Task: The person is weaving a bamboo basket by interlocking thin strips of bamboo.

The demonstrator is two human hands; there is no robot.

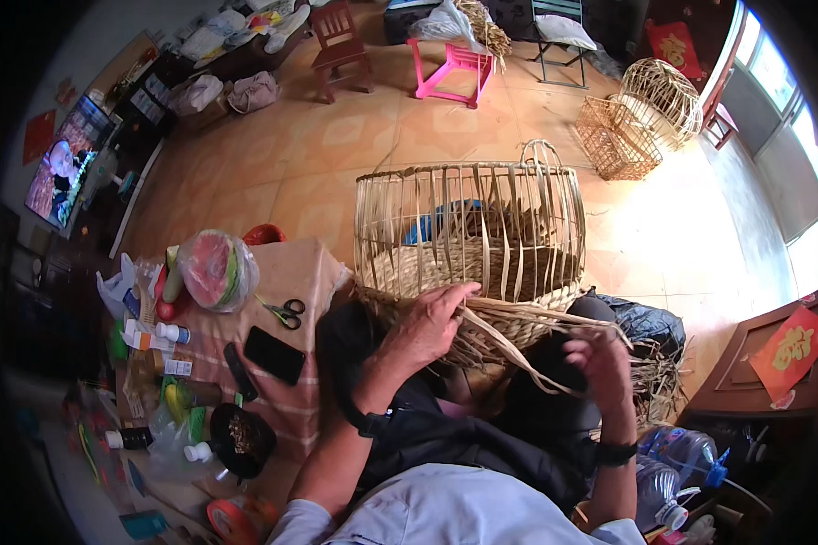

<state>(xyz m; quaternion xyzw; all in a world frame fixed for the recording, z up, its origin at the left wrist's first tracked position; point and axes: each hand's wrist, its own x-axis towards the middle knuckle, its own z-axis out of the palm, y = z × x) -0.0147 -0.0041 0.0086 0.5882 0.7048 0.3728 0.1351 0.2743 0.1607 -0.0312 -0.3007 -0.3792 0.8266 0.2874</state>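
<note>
A half-woven bamboo basket (468, 227) lies on its side on my lap, its open ribs pointing up and away. My left hand (432, 322) presses on the woven rim at the basket's lower edge, fingers curled over the strips. My right hand (600, 359) is closed on a bundle of loose bamboo strips (527, 322) that run from the rim toward it. More loose strips (659, 381) hang down by my right knee.
A low table (291, 272) on my left carries scissors (286, 312), a black phone (274, 354), a wrapped watermelon half (214, 270), bottles and a dark bowl (241, 439). Two finished baskets (641, 118), a pink stool (450, 65) and a wooden chair (339, 47) stand on the tiled floor. Water jugs (686, 454) sit at lower right.
</note>
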